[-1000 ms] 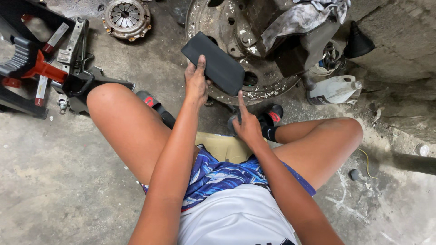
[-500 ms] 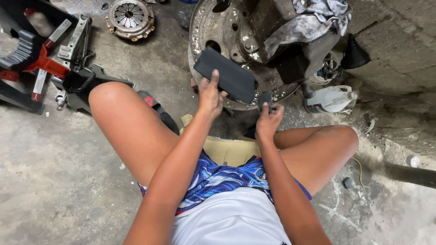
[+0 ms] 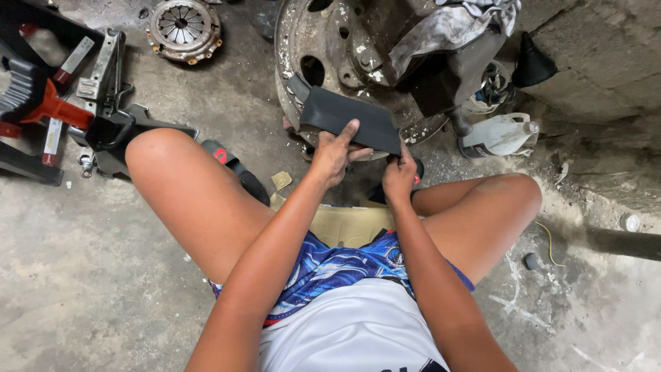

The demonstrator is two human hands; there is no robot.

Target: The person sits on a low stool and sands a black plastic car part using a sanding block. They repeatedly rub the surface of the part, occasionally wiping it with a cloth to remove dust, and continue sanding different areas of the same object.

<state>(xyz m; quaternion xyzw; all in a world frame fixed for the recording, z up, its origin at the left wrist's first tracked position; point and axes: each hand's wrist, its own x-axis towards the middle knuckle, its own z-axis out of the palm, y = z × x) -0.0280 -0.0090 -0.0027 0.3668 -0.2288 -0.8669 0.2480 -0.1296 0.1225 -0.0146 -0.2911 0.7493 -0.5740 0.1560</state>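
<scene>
A flat black rubber piece (image 3: 348, 117) is held up over the ground in front of me. My left hand (image 3: 335, 153) grips its near edge from below, fingers spread on its face. Beside it, my right hand (image 3: 399, 176) pinches the piece's lower right corner. Just behind the piece stands a rusty steel wheel rim (image 3: 310, 48). I sit on a bit of cardboard (image 3: 344, 224) with my knees spread apart on the concrete.
A red and black jack tool (image 3: 65, 114) lies at the left. A round clutch plate (image 3: 184, 27) rests at the top. A white plastic jug (image 3: 497, 135) and a black funnel (image 3: 532, 63) sit at the right, a grey rag (image 3: 451, 27) drapes over the rim.
Both hands have come together on the black piece; the right hand rose from near my foot and took its corner. The piece now lies flatter and closer to the rim.
</scene>
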